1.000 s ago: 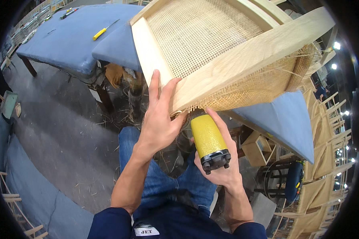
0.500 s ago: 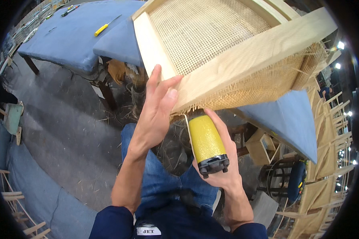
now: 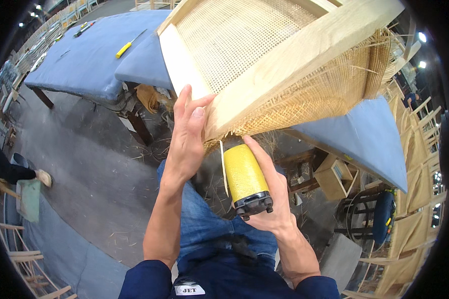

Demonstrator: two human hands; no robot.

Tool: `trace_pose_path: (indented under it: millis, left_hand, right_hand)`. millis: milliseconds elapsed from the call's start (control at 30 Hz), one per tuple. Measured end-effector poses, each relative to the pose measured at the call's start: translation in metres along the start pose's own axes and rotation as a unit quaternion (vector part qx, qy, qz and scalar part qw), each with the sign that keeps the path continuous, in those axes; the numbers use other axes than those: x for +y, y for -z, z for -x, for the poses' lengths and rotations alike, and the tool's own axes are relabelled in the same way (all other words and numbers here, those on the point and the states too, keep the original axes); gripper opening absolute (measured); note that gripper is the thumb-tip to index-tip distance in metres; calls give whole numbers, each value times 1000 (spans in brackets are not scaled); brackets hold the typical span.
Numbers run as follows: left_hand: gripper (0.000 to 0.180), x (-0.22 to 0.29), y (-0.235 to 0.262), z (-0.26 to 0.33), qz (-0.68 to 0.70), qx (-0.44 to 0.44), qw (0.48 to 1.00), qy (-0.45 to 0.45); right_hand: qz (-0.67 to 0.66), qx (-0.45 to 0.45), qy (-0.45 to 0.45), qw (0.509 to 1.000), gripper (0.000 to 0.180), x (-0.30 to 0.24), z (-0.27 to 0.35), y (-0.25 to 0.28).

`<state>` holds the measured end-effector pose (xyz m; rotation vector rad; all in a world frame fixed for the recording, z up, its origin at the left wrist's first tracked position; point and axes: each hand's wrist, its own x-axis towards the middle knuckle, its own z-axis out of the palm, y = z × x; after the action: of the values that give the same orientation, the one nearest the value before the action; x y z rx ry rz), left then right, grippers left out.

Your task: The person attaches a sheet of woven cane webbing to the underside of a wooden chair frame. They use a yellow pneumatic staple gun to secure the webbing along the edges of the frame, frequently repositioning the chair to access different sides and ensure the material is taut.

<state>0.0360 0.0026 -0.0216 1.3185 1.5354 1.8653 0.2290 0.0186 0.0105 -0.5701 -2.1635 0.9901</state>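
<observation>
Yellow handheld tool (image 3: 245, 172) at frame centre, long axis near-vertical, leaning slightly: black-capped end points lower right, front end points up at the frame corner, nose not visible. Right hand (image 3: 272, 199) clamped around it. Left hand (image 3: 184, 144) on the near corner of the wooden frame (image 3: 304, 70), fingers spread, tips over the rail; can't tell if it grips. Frame fills upper centre, near rail slanting up to the upper right; woven panel (image 3: 234, 40) inside.

In the way: frayed woven skirt (image 3: 314, 92) under the rail, just above the tool; pale strip (image 3: 224, 169) hanging close along its left side.

Around: blue padded table (image 3: 95, 45) upper left, yellow-handled screwdriver (image 3: 124, 48) on it; blue padded board (image 3: 356, 132) at right, wooden box (image 3: 334, 177) below.

Count: 1 tool, 1 frame, 1 hanging strip, 1 yellow-handled screwdriver, 1 wooden box, 2 hands.
</observation>
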Motion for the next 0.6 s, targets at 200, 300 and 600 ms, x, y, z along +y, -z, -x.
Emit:
trace_pose_path:
  millis: [200,300,600]
  left_hand:
    - [51,3,-4,2,14,17,1000,10]
    - [52,7,-5,4,10,15,1000,23]
    - [58,6,-6,2,66,21,997,40]
  right_hand:
    - [-26,-17,3,1000,93,2,-1,1]
    - [-14,-16,5,1000,94,1,-1,2]
    - [-74,-52,-32,995,100,2,-1,10]
